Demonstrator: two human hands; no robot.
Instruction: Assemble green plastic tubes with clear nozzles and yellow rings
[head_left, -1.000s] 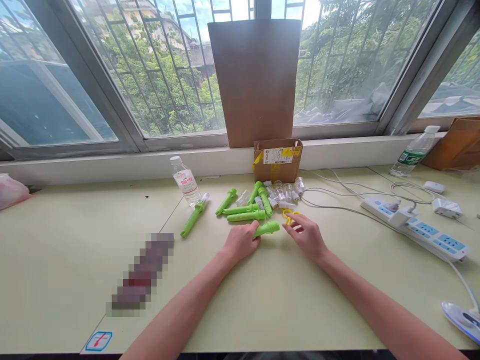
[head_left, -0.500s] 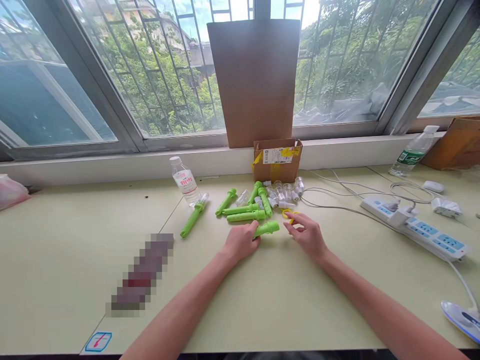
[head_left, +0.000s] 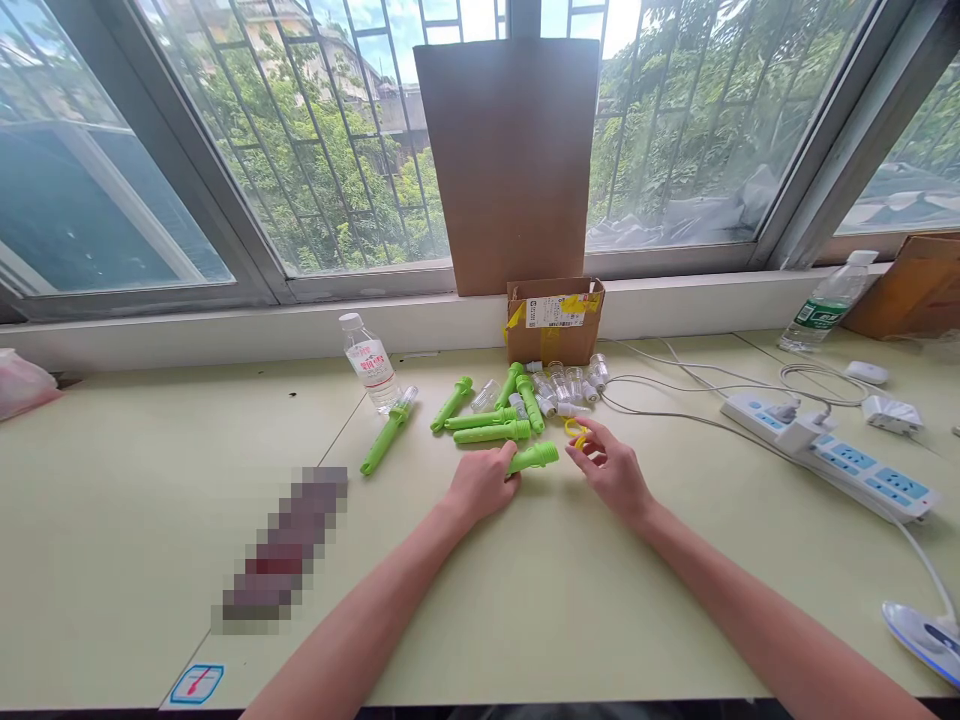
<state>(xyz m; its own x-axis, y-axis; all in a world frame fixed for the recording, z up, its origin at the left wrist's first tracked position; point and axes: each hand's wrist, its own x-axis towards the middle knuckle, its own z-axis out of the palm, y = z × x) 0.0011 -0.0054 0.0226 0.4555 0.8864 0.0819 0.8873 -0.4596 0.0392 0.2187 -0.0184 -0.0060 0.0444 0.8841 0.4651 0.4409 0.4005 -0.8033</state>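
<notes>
My left hand [head_left: 484, 482] is closed around a green tube [head_left: 536, 457], whose threaded end points right. To the right of that end, my right hand [head_left: 611, 465] has its fingers curled at yellow rings [head_left: 576, 430], pinching at least one of them. Several other green tubes [head_left: 491, 432] lie just beyond my left hand, with clear plastic caps [head_left: 556, 380] and small white parts [head_left: 571, 410] behind them. Farther left, one green tube with a clear cap [head_left: 386, 440] rests by a water bottle [head_left: 371, 365].
An open cardboard box [head_left: 555, 340] stands at the back, before an upright brown board [head_left: 517, 170]. On the right are a power strip [head_left: 840, 460], cables and another bottle [head_left: 829, 300]. A pixelated object [head_left: 285, 550] lies at the left.
The fingers of my right hand have shifted slightly, and the yellow rings have tilted a little. My left hand and its green tube look the same.
</notes>
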